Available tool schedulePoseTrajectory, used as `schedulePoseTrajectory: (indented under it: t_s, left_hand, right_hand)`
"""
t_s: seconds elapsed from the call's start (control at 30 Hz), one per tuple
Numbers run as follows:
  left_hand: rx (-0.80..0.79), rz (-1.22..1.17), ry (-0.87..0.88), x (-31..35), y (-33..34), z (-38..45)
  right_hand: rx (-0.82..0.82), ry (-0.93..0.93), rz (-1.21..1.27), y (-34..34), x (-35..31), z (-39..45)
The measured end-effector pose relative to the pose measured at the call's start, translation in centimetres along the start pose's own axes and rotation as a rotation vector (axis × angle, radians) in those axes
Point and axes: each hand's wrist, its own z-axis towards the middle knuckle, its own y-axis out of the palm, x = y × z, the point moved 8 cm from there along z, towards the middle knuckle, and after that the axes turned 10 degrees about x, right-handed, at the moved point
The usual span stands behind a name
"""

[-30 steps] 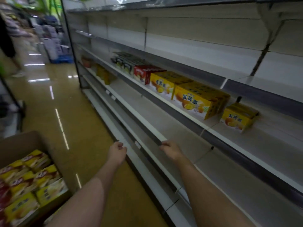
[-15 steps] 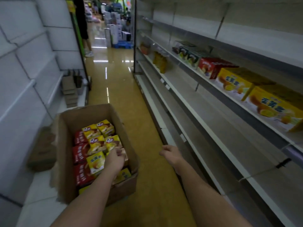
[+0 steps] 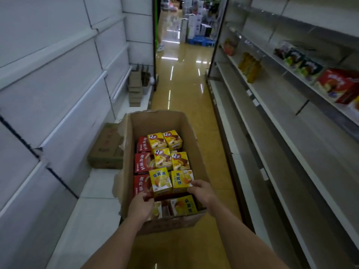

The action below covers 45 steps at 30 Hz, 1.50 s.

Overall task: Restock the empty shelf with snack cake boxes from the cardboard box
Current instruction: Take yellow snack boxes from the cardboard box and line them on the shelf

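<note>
An open cardboard box stands on the floor in front of me, holding several yellow and red snack cake boxes. My left hand grips the near lower corner of a yellow snack cake box. Its neighbour, another yellow snack cake box, has the fingers of my right hand curled on its right edge. Both boxes still sit among the others. Red boxes fill the left column. The long white shelf on the right is mostly bare.
A closed carton lies left of the open box on a low white ledge. Flat cardboard pieces are stacked further back. A red snack box and yellow bottles stand on the right shelves. A person stands far down the aisle.
My view swung from the right-hand shelf down to the cardboard box. Both hands moved into the box and took hold of the two nearest yellow boxes.
</note>
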Motion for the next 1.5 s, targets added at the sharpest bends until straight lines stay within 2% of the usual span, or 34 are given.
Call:
schedulePoseTrajectory:
  t_s: [0.17, 0.33, 0.53, 0.63, 0.83, 1.0, 1.13, 1.3, 1.5]
  left_hand:
    - [0.001, -0.044, -0.083, -2.0, 0.5, 1.9]
    - [0.006, -0.064, -0.24, -4.7, 1.8, 4.4]
    - [0.013, -0.078, -0.405, -7.5, 4.5, 8.0]
    - [0.015, -0.128, -0.534, -9.5, 6.2, 9.5]
    - [0.04, -0.231, -0.66, -14.1, 9.7, 12.5]
    - [0.044, -0.251, -0.736, -22.0, 13.6, 16.7]
    - [-0.028, -0.274, -0.749, -17.2, 11.6, 13.9]
    - [0.027, -0.3, -0.739, -17.0, 11.0, 13.9]
    - [0.075, -0.243, -0.651, -16.7, 10.5, 14.1]
  right_hand:
    - [-0.128, -0.022, -0.1, 3.4, -1.0, 3.3]
    - [-0.243, 0.012, -0.171, 7.1, -0.8, 6.5]
    - [-0.363, 0.063, -0.237, 12.6, 2.5, 10.1]
    - [-0.377, 0.117, -0.24, 15.2, 5.3, 11.5]
    - [-0.365, 0.177, -0.277, 17.9, 8.2, 14.0]
    - [-0.357, 0.177, -0.295, 20.1, 9.6, 15.5]
    - [-0.377, 0.18, -0.441, 21.5, 10.9, 15.4]
    - [-0.431, 0.205, -0.556, 22.7, 12.6, 15.3]
    - [-0.421, 0.209, -0.439, 23.8, 12.4, 15.5]
